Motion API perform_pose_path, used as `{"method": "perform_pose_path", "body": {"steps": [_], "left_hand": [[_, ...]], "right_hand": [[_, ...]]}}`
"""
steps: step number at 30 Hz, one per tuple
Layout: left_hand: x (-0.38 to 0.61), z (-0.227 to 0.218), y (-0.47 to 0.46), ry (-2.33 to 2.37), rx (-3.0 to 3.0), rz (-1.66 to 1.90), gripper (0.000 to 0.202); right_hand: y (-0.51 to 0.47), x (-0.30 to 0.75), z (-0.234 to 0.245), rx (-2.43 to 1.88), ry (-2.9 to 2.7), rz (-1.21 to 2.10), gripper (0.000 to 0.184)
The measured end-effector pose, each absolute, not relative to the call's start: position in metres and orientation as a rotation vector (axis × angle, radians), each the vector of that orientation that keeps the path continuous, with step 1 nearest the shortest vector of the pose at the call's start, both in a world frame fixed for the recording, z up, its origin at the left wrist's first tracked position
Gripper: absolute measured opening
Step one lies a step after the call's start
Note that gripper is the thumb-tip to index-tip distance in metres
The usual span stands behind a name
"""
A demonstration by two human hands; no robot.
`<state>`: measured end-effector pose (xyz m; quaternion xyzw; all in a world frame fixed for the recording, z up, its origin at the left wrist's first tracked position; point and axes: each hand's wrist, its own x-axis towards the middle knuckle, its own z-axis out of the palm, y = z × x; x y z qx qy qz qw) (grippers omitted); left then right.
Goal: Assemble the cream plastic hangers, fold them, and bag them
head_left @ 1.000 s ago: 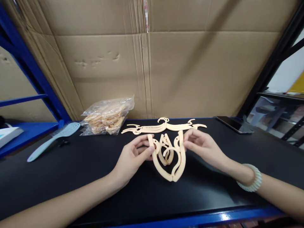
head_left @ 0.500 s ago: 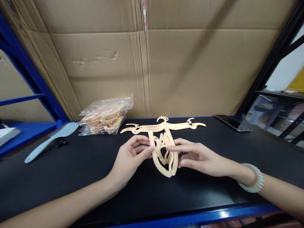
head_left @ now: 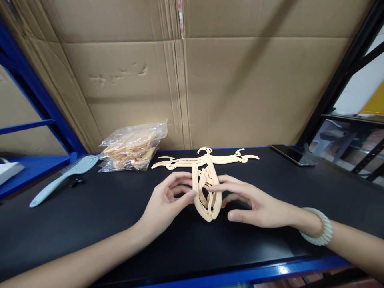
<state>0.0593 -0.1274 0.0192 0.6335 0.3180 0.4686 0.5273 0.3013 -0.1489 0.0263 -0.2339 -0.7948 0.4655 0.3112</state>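
Note:
A cream plastic folding hanger [head_left: 207,194] stands folded up between my two hands on the black tabletop [head_left: 105,224]. My left hand [head_left: 168,202] pinches its left arm with thumb and fingers. My right hand [head_left: 252,202] presses its fingers against the right arm, squeezing the two arms close together. Just behind lies a flat pile of unfolded cream hangers [head_left: 207,160], spread wide.
A clear bag of more cream hangers [head_left: 132,148] sits at the back left, with a pale blue hairbrush [head_left: 60,180] further left. A dark phone [head_left: 294,155] lies at the back right. Cardboard [head_left: 192,80] lines the wall behind. A blue shelf frame [head_left: 33,80] stands at left.
The hanger's two arms have been pushed together from a wide V to nearly closed. My right hand moved left against it; my left hand stayed put.

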Motion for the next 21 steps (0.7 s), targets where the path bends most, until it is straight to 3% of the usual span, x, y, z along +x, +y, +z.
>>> {"method": "perform_pose_path", "body": {"steps": [11, 21], "left_hand": [[0.0612, 0.016, -0.1281, 0.849, 1.422, 1.066, 0.034], [0.0572, 0.0126, -0.1271, 0.803, 1.657, 0.99, 0.037]], "right_hand": [[-0.1485, 0.3015, 0.0292, -0.666, -2.145, 1.148, 0.028], [-0.1435, 0.3064, 0.0301, -0.652, -2.003, 1.386, 0.038]]}}
